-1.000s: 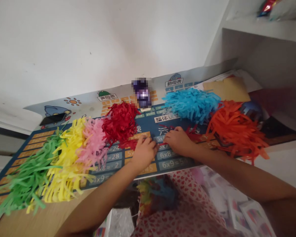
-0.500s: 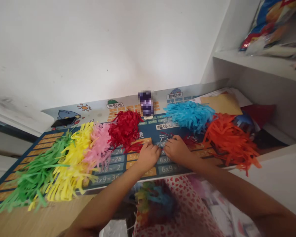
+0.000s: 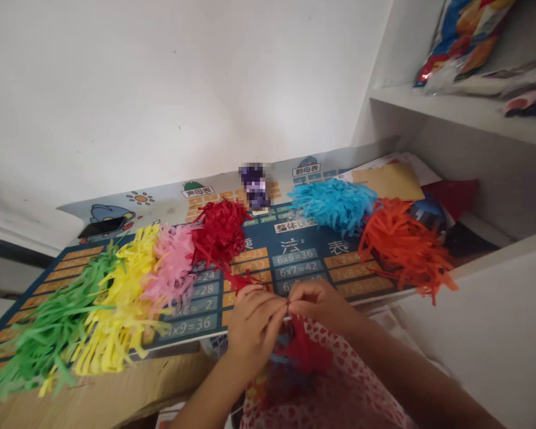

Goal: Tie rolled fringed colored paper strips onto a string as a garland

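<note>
The left hand (image 3: 255, 325) and right hand (image 3: 319, 304) pinch a red paper strip (image 3: 300, 336) between them at the near edge of the mat (image 3: 192, 325). Far from them sits the blue fluffy bunch (image 3: 335, 205); the orange one (image 3: 404, 244) is right, the green one (image 3: 58, 322) left.
</note>
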Demonstrator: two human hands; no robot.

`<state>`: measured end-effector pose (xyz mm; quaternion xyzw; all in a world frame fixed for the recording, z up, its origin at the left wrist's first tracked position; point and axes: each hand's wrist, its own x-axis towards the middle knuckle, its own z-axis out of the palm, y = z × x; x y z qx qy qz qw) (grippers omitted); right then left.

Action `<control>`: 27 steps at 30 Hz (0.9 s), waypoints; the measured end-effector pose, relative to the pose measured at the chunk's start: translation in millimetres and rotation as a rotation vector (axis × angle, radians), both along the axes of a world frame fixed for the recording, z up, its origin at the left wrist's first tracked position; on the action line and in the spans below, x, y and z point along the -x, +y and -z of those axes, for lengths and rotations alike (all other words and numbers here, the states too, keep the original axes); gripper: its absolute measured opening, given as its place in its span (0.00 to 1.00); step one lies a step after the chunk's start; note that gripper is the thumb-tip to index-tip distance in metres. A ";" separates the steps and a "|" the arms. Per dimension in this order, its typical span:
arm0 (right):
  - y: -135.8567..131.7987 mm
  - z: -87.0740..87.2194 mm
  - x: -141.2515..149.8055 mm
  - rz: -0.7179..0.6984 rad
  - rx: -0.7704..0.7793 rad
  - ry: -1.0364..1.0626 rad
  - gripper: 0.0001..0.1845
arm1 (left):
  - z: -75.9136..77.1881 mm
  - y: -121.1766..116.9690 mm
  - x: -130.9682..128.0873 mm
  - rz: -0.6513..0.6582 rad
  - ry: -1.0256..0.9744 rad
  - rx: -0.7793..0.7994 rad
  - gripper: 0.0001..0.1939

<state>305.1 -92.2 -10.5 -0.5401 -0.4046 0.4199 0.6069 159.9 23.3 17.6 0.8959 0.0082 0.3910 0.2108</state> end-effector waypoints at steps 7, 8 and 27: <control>8.5 4.7 27.9 0.201 -0.092 0.042 0.14 | 9.6 -8.1 6.8 -0.155 0.084 0.275 0.07; 11.0 5.2 30.0 0.208 -0.084 0.099 0.14 | 10.9 -7.1 7.9 -0.153 0.083 0.281 0.07; 37.9 3.3 -45.7 0.373 0.073 -0.619 0.07 | -9.3 21.8 42.5 -0.551 -0.087 0.609 0.10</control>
